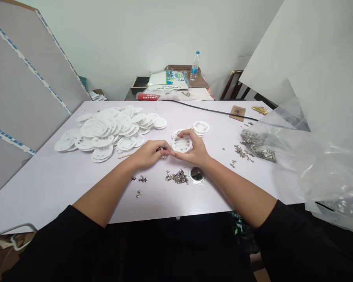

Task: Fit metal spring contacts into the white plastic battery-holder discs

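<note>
On the pale tabletop [214, 196], a heap of small metal parts [180, 177] lies near the person. Beyond it, the right hand [195, 150] grips a round white piece [182, 145] by its rim; the left hand [153, 153] pinches its fingertips together beside it.
</note>
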The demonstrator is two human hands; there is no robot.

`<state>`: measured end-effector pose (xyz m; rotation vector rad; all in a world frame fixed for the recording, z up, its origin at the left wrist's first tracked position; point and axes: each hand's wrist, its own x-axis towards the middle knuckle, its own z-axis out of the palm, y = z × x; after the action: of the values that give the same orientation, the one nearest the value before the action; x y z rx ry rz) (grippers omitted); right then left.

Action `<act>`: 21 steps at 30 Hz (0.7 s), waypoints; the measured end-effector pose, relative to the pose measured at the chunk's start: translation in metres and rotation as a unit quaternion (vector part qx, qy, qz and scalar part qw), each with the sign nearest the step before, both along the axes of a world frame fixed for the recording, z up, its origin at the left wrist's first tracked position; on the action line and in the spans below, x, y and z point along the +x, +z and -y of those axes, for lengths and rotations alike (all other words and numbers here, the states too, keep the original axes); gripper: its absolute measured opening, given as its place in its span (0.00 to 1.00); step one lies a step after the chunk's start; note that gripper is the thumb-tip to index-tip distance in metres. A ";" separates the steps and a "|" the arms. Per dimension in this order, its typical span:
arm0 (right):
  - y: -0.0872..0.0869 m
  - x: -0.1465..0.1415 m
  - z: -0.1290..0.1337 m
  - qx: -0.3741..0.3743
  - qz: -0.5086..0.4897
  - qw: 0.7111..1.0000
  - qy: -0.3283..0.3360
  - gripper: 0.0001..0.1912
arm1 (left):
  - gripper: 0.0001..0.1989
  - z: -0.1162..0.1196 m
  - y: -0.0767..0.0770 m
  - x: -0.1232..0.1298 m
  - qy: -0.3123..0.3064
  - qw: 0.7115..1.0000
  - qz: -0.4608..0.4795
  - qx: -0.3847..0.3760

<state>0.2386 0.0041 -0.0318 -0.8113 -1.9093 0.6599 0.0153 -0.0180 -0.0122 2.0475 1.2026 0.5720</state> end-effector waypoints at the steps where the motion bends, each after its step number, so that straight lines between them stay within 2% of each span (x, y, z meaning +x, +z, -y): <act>1: 0.000 0.000 0.000 0.007 0.005 1.000 -0.002 0.33 | 0.14 -0.001 0.001 0.000 0.024 0.999 0.027 -0.003; 4: -0.001 0.000 -0.001 0.024 0.026 0.999 0.001 0.34 | 0.14 -0.001 0.003 0.003 0.071 0.992 0.104 -0.009; 7: -0.004 0.000 -0.002 0.041 0.053 0.998 0.007 0.34 | 0.13 0.003 0.004 0.010 0.077 0.988 0.134 -0.027; 14: -0.007 -0.002 -0.001 0.092 0.119 0.989 0.012 0.30 | 0.11 0.009 0.000 0.018 0.066 0.996 0.059 0.016; 21: -0.006 -0.004 0.000 0.094 0.142 0.985 0.013 0.27 | 0.10 0.009 -0.001 0.020 0.074 0.996 0.040 0.008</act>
<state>0.2343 0.0041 -0.0380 -0.7924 -2.2047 0.3854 0.0357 -0.0269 -0.0128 1.9402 1.3120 0.7280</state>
